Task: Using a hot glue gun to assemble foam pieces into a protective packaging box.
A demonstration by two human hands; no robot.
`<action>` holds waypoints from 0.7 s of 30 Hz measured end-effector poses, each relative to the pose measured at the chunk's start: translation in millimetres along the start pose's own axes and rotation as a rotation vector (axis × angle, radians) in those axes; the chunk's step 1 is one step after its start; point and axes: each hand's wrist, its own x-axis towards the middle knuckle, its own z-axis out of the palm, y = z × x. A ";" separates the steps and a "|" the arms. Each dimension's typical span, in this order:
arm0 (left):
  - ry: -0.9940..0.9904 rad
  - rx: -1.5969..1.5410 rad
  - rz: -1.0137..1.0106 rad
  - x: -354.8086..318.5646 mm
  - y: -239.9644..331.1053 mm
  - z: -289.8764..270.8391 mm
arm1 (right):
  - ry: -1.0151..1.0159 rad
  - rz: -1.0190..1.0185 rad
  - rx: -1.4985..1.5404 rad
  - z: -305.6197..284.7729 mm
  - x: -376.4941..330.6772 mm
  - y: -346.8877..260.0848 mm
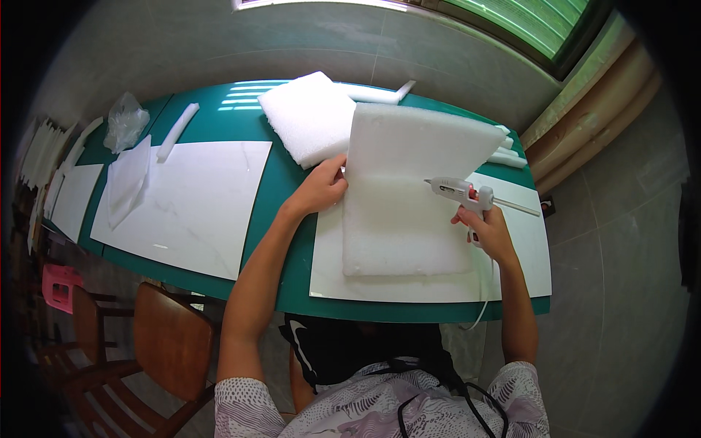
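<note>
In my right hand point(496, 233) is a white hot glue gun point(454, 189), its fingers wrapped round the handle. The nozzle points left, over the middle of a white foam sheet point(401, 237). A glue stick point(517, 206) juts from the gun's back, and its cord hangs over the table's front edge. The foam has a crease across it, and its far part looks raised. My left hand point(321, 188) pinches the foam's left edge near that crease. Beneath the foam lies a white marbled board point(522, 274).
A thick foam block point(310, 120) lies behind the foam sheet on the green table point(252, 252). Another marbled board point(204, 190) carries a thin white sheet point(130, 182) on the left. Foam strips point(177, 133) and a clear plastic bag point(125, 123) lie farther back. Wooden chairs point(171, 339) stand front left.
</note>
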 end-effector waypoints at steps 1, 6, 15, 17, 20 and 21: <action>0.005 -0.003 0.003 0.4 0.1 0.7 | 0.004 0.002 0.000 -5.7 -3.7 3.7; -0.015 -0.006 -0.017 2.0 3.9 0.7 | 0.048 -0.041 0.175 -26.7 -16.1 20.5; -0.102 0.022 -0.131 10.1 3.5 -10.4 | -0.011 -0.060 0.229 -4.6 -26.1 42.4; -0.186 0.064 -0.182 15.8 7.6 -17.4 | 0.011 -0.053 0.255 -2.6 -25.9 42.4; -0.281 0.082 -0.255 26.9 16.3 -25.0 | 0.013 -0.047 0.290 -3.6 -26.0 48.0; -0.290 0.091 -0.250 30.9 18.6 -27.0 | 0.000 -0.048 0.296 -4.0 -25.9 51.1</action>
